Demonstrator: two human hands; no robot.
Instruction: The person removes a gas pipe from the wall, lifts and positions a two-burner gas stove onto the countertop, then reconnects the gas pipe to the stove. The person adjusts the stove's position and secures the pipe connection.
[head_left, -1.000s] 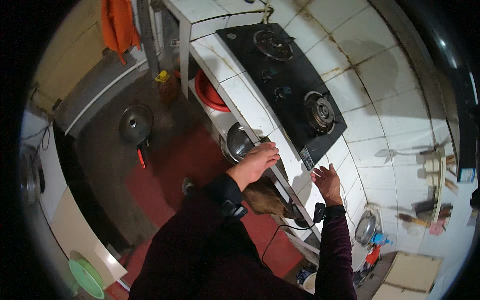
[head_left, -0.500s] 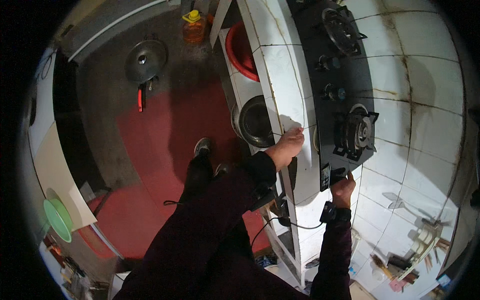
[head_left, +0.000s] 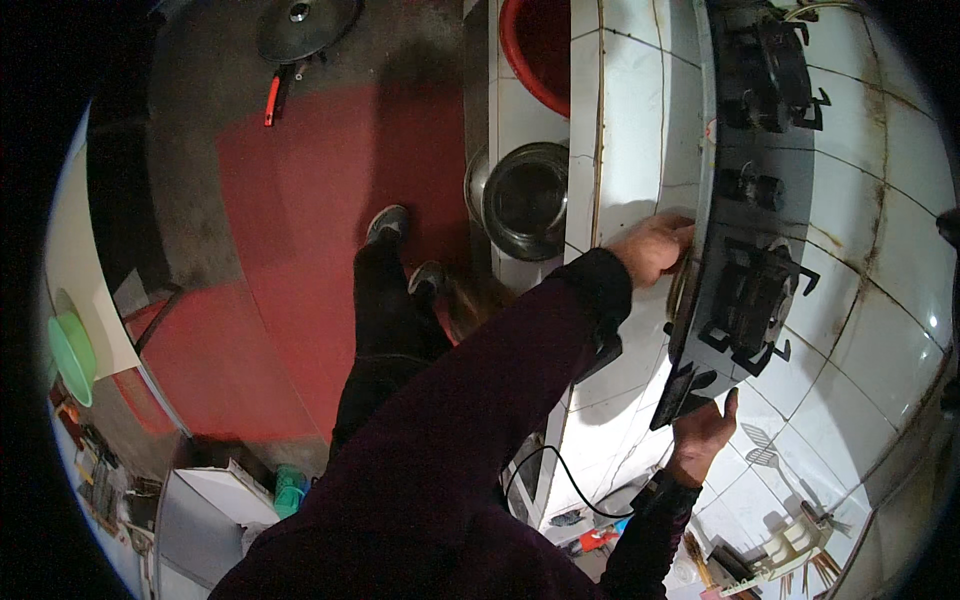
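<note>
A black glass-topped two-burner gas stove [head_left: 745, 215] stands tilted above the white tiled counter [head_left: 632, 130], its front edge raised. My left hand [head_left: 655, 248] grips that front edge, with fingertips hidden behind it. At the near end of the stove, my right hand [head_left: 703, 438] holds the corner from below, its thumb sticking up and its other fingers partly hidden. Close to my hands is the near burner [head_left: 755, 305] with its black pan support. A rounded, yellowish part [head_left: 678, 295] shows under the stove beside my left hand.
Below the counter, a shelf holds a red basin [head_left: 535, 50] and a metal pan [head_left: 527, 200]. A lidded pan [head_left: 300, 25] lies on the floor by a red mat [head_left: 300, 230]. A black cable [head_left: 560, 470] hangs near my right sleeve. Utensils [head_left: 790, 550] sit at lower right.
The stove's front edge has risen and the stove now tilts more. My left hand has gone from over the counter edge to the stove's front edge. The view has shifted too.
</note>
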